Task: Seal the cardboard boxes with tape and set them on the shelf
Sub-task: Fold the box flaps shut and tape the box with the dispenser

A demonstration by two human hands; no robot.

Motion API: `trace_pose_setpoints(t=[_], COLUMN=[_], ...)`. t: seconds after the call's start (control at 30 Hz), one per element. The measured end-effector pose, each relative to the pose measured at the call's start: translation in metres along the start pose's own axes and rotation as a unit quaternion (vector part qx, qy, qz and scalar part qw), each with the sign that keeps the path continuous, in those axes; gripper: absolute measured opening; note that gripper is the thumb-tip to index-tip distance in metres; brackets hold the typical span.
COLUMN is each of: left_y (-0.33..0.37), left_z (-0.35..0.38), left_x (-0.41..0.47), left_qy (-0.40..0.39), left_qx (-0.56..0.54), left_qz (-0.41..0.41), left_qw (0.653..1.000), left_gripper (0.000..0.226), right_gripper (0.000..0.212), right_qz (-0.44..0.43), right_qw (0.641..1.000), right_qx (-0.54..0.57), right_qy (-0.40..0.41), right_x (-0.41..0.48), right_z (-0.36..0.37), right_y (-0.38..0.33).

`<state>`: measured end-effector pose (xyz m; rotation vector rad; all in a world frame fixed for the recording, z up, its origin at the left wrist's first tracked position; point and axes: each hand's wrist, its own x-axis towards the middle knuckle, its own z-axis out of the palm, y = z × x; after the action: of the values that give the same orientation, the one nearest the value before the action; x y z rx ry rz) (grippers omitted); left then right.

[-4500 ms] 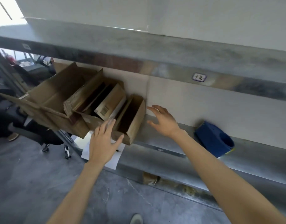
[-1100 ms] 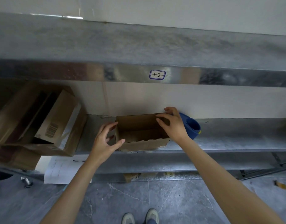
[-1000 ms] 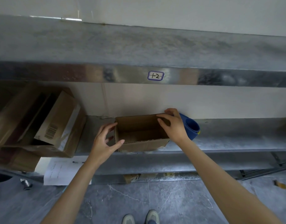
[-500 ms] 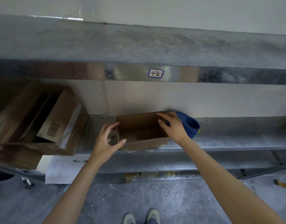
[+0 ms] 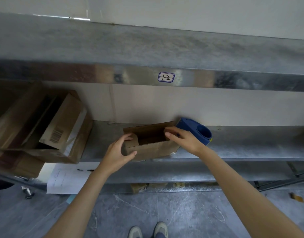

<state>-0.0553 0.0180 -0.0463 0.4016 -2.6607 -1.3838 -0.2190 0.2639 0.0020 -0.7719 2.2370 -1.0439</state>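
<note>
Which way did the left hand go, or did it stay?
Yes, the left hand moved right, toward the shelf label, and now grips the cardboard box.

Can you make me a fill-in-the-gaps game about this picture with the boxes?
The left hand and right hand hold a small box whose top is ___.
The tape dispenser right beside it is coloured ___.
The label on the upper shelf reads ___.
Missing words: open; blue; 1-2.
</note>
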Motion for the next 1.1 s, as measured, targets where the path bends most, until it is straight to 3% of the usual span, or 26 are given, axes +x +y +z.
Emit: trace_pose_setpoints(t=[0.13, 0.23, 0.33, 0.47, 0.53, 0.6, 0.73, 0.87, 1.1], left_y=[-0.002, -0.003, -0.002, -0.004, -0.005, -0.006, -0.010, -0.017, -0.018], left_z=[0.001, 0.004, 0.008, 0.010, 0.009, 0.007, 0.003, 0.001, 0.001], left_x=[0.004, 0.003, 0.003, 0.006, 0.009, 0.015, 0.023, 0.027, 0.032], left_qy=[0.027, 0.074, 0.128, 0.098, 0.080, 0.081, 0.072, 0.069, 0.064], left_qx=[-0.020, -0.049, -0.052, -0.091, -0.092, -0.068, -0.042, -0.031, -0.020], left_qz=[-0.007, 0.000, -0.016, -0.017, 0.002, 0.025, 0.054, 0.066, 0.088], left_qw=[0.999, 0.996, 0.990, 0.991, 0.992, 0.994, 0.995, 0.995, 0.994], left_gripper=[0.058, 0.060, 0.070, 0.088, 0.082, 0.065, 0.040, 0.034, 0.033], right_gripper=[0.076, 0.059, 0.060, 0.085, 0.093, 0.088, 0.054, 0.036, 0.031], right_qz=[-0.025, -0.066, -0.065, -0.051, -0.058, -0.062, -0.091, -0.106, -0.096], right_qw=[0.998, 0.993, 0.982, 0.974, 0.976, 0.979, 0.976, 0.967, 0.946], right_qx=[-0.053, -0.074, -0.072, -0.051, -0.071, -0.098, -0.146, -0.149, -0.202], right_qy=[-0.006, 0.064, 0.160, 0.215, 0.199, 0.166, 0.134, 0.176, 0.236], right_x=[-0.004, -0.002, -0.001, 0.001, 0.001, 0.001, 0.007, 0.010, 0.009], right_z=[-0.001, 0.003, 0.011, 0.016, 0.015, 0.014, 0.019, 0.029, 0.040], right_y=[0.006, 0.018, 0.028, 0.032, 0.031, 0.028, 0.035, 0.044, 0.047])
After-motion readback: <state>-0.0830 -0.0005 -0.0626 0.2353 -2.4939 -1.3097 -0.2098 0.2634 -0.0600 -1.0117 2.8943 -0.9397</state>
